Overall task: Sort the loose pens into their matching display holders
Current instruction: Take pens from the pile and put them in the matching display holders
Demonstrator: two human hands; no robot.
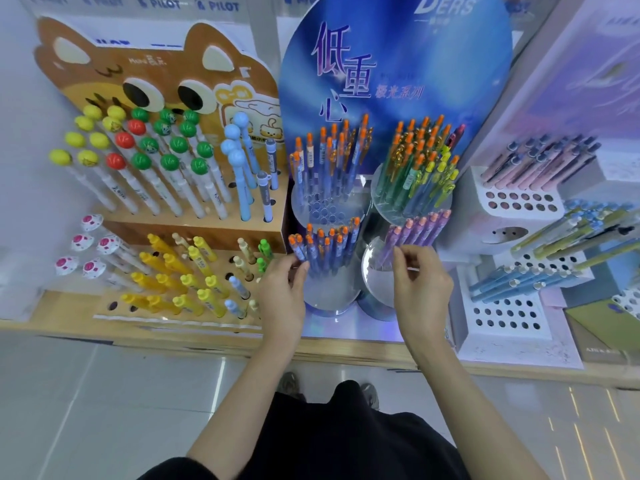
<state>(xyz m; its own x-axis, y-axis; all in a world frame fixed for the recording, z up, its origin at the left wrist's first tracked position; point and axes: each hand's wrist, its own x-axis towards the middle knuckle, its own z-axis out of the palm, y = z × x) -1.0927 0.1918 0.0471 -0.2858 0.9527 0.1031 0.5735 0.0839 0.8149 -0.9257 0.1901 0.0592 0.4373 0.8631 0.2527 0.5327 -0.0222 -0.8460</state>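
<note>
The right grip [420,282] pinches the lower barrel of a purple pen [391,242] between thumb and forefinger. The pen is at the near edge of the purple bunch in the front right holder [372,275], probably so it can be steered into a free hole. The left grip [282,289] curls its fingertips round a blue pen [297,250] with an orange cap, at the left edge of the bunch in the front left holder [329,296]. It seems to be steadying or straightening that pen.

Both holders are clear round tubs, each holding one colour, so pens of a kind stand together. Behind them, two back holders [412,202] carry orange-capped and yellow-capped pens. A cat-shaped stand [156,71] of ball-topped pens stands to the left, and white stands [512,199] to the right, all on a wooden surface [346,351].
</note>
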